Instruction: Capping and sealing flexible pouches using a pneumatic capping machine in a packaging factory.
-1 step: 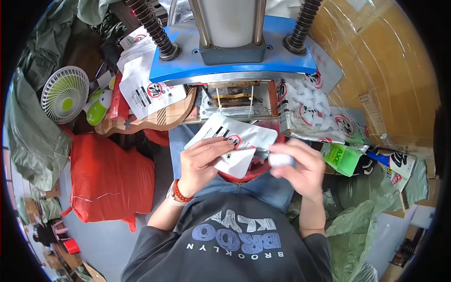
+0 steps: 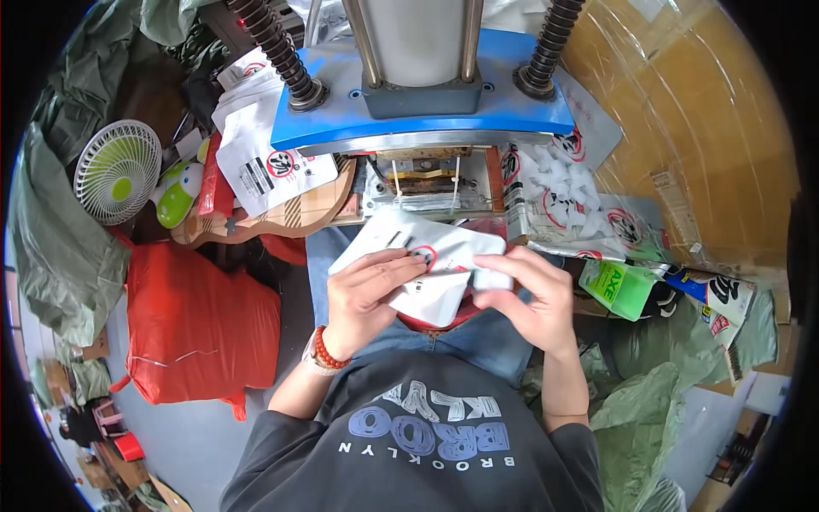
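Observation:
My left hand [image 2: 368, 290] is closed on a white printed pouch [image 2: 452, 243] above my lap, thumb and fingers pinching its near part. The pouch lies slanted, with a folded flap toward me. My right hand [image 2: 539, 299] pinches a small white plastic piece [image 2: 492, 280] between thumb and fingers, right at the pouch's right edge. Whether the piece sits inside the opening or only against it is hidden. Just beyond the pouch is the lower bed [image 2: 426, 203] of a press with a blue plate [image 2: 418, 115] overhead.
Loose white plastic pieces [image 2: 567, 192] are heaped on pouches right of the press. More printed pouches [image 2: 277, 171] lie to the left on a wooden board [image 2: 264, 224]. A fan [image 2: 119, 171], a full red bag [image 2: 205, 324], a green carton [image 2: 621, 288] and a cardboard box [image 2: 682, 111] surround me.
My right hand has moved slightly left, bringing the white piece from beside the pouch to its right edge. The left hand stays put on the pouch.

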Available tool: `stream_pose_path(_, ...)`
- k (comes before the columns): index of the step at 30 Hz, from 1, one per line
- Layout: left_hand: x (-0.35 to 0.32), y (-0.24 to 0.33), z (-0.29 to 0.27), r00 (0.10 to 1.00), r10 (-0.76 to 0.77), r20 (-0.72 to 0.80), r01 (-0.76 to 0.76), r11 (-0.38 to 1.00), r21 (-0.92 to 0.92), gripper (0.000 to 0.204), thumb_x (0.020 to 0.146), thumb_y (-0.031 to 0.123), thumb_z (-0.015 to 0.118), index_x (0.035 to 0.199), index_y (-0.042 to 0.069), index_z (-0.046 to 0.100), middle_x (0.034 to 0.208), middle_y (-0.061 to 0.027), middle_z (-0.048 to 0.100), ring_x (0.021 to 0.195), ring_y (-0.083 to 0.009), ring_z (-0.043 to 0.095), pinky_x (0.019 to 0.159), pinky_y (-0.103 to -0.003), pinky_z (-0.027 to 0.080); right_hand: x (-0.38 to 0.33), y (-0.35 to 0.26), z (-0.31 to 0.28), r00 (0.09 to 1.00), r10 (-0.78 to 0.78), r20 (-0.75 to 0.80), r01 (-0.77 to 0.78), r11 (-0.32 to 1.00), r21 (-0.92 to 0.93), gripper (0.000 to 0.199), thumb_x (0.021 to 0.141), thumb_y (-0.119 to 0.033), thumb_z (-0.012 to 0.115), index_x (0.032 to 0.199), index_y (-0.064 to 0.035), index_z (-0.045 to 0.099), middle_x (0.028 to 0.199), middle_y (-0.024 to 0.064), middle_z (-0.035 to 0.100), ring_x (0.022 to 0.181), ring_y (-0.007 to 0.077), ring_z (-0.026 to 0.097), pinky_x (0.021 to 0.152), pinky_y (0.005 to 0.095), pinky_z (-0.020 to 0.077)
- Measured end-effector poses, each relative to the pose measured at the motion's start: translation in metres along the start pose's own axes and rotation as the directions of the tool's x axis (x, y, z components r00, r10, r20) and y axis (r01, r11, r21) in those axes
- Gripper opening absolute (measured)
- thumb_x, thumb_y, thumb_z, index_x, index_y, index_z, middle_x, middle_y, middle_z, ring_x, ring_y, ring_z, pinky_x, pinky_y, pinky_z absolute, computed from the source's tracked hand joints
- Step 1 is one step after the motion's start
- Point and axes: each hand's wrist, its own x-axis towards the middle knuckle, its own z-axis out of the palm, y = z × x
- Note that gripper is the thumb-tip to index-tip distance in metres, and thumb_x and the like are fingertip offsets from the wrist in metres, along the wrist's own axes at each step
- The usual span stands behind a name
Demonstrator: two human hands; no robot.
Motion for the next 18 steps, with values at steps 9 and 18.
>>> stream_pose_path(9, -0.005, 0.012, -0.017, 0.991, 0.110, 0.075, -0.119, 0.985, 0.127, 0.039, 0.061, -0.006, 0.067, 0.099, 0.002, 0.072, 0.098, -0.0099, 0.072, 0.094, -0.0260, 0.070, 0.078, -0.033, 0.057, -0.003, -0.013, 0.002, 0.948, -0.261, 0.185, 0.316, 0.851, -0.420, 0.056, 0.065, -0.014, 0.080, 0.116, 0.0010, 0.064, 0.077, 0.0074, 0.055, 0.064, 0.0232, 0.052, 0.058, 0.0348, 0.0423)
stream_pose_path(18, -0.004, -0.045, 0.044, 0.602, -0.678, 0.423, 0.693, 0.179, -0.698, 0.018, 0.091, 0.015, 0.069, 0.096, -0.002, 0.072, 0.089, -0.0060, 0.072, 0.079, -0.0087, 0.066, 0.067, -0.026, 0.053, -0.005, 0.012, -0.021, 0.977, -0.011, -0.212, -0.065, 0.934, -0.352, 0.062, 0.077, -0.018, 0.077, 0.132, -0.0016, 0.053, 0.098, 0.0078, 0.057, 0.084, 0.0191, 0.052, 0.075, 0.0307, 0.0433)
